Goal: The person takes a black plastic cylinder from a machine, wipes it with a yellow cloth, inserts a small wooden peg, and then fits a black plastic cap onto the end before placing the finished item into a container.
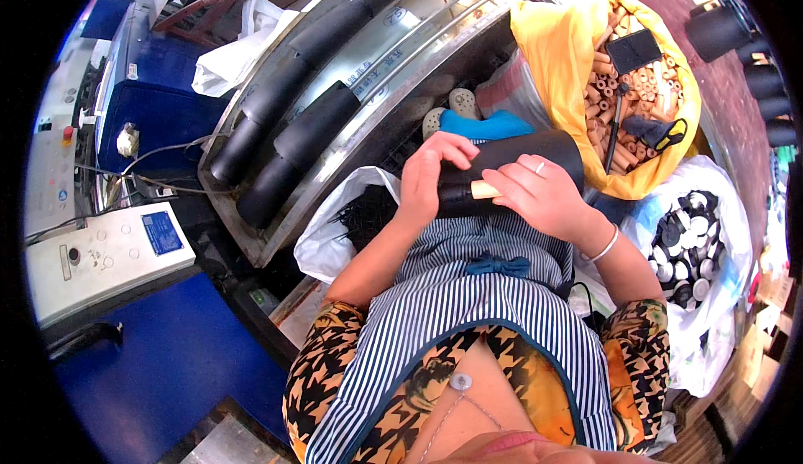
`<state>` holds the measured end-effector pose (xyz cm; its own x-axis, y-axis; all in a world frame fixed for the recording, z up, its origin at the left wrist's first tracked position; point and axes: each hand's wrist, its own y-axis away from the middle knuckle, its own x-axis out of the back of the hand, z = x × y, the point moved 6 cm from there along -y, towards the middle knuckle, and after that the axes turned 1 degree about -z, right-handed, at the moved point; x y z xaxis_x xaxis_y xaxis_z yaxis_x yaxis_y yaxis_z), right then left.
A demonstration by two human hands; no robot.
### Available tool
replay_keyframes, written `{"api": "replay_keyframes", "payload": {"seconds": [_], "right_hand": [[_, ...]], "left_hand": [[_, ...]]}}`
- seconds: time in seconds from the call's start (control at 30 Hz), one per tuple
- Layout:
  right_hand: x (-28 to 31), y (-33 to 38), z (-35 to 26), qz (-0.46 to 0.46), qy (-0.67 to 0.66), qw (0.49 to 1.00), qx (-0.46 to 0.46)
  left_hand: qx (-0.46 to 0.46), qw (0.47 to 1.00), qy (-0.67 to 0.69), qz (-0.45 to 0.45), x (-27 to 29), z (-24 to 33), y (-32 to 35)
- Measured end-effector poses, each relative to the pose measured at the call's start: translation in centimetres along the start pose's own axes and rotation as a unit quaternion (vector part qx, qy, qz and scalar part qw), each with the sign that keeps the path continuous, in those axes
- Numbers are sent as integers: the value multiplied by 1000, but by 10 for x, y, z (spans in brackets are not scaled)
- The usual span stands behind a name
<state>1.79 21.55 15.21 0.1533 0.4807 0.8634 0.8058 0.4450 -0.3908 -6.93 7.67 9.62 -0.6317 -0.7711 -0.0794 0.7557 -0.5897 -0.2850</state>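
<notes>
A wide black cylinder [556, 148] lies across my lap, over the striped apron. My left hand [433, 173] is closed around its left end, with the fingers curled over the top. My right hand [539, 192] rests against the near side of the cylinder, its fingers bent. Between those fingers is a short tan tube [483, 189], pointing left toward the narrower black end by my left hand. The fingertips of my right hand are partly hidden behind the tube.
A metal tray [314, 234] with long black cylinders [314, 134] stands left. At right are a yellow sack [544, 38] of tan tubes, a white bag [728, 213] of black and white caps, and stacked black cylinders [719, 29]. A white control box [109, 255] sits far left.
</notes>
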Motion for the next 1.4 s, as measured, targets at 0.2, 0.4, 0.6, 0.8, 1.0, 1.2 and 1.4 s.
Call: {"api": "replay_keyframes", "payload": {"seconds": [0.2,0.4,0.6,0.8,1.0,1.2,1.4], "right_hand": [[-4,12,-2,-43,-15,999,-9],[-16,23,3,-19,-212,958,-191],[-37,26,25,-168,-328,856,-361],[-5,24,19,12,-71,987,-144],[-12,43,-5,98,74,991,60],[-14,46,1,-190,-242,940,-148],[57,111,48,269,-160,928,-201]], "left_hand": [[16,1000,9,-9,-20,11,7],[-34,997,-64,9,-33,20,10],[-55,990,-130,-25,-49,20,14],[-7,984,-174,-25,-51,8,-8],[33,998,-53,-8,-54,4,8],[46,988,-123,-86,-74,11,21],[2,941,-247,-231,-61,28,14]]}}
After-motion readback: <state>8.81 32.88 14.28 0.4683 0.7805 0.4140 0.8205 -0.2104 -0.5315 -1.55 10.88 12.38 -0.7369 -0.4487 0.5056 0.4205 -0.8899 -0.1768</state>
